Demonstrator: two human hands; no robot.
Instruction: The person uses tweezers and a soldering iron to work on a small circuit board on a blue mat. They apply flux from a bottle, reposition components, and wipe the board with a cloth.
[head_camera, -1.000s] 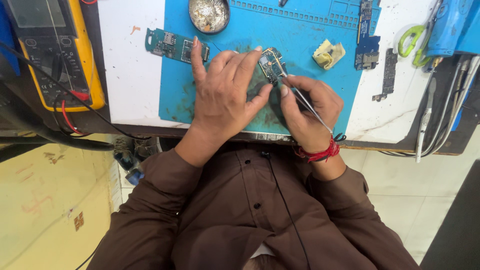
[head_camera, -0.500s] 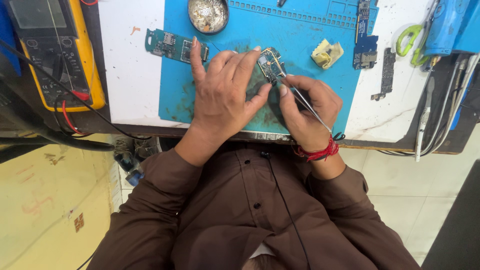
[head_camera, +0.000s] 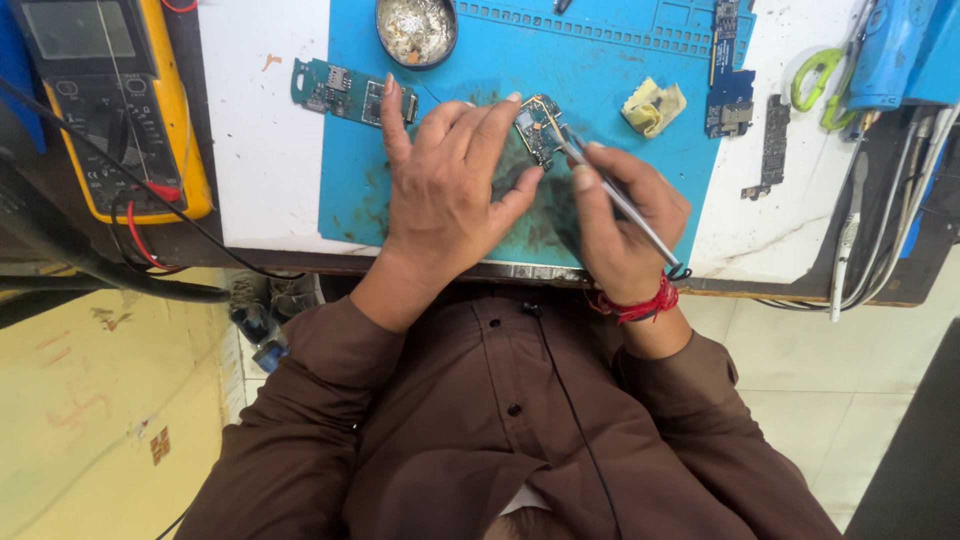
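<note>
The left hand (head_camera: 445, 185) lay flat on the blue mat (head_camera: 600, 70), its grip pinching a small circuit board (head_camera: 538, 128) between the thumb and the fingertips, so that the board sat tilted at the fingertips, just above the mat. The right hand (head_camera: 620, 225) had its grip pressed together on a pair of metal tweezers (head_camera: 620, 205), held like a pen; the tweezer tips touched the right edge of the board, and the shaft ran back across the hand toward the wrist, which bore a red thread band (head_camera: 640, 305). Just beyond the left grip stood a round tin (head_camera: 416, 30) of grey residue, and to its left a green circuit board (head_camera: 350, 92) lay across the mat edge onto the white surface (head_camera: 260, 150). Beyond the right grip lay a yellowish sponge piece (head_camera: 652, 106), with a long blue circuit board (head_camera: 728, 70) farther right. A yellow multimeter (head_camera: 110, 100) with red and black leads stood well to the left of both hands.
</note>
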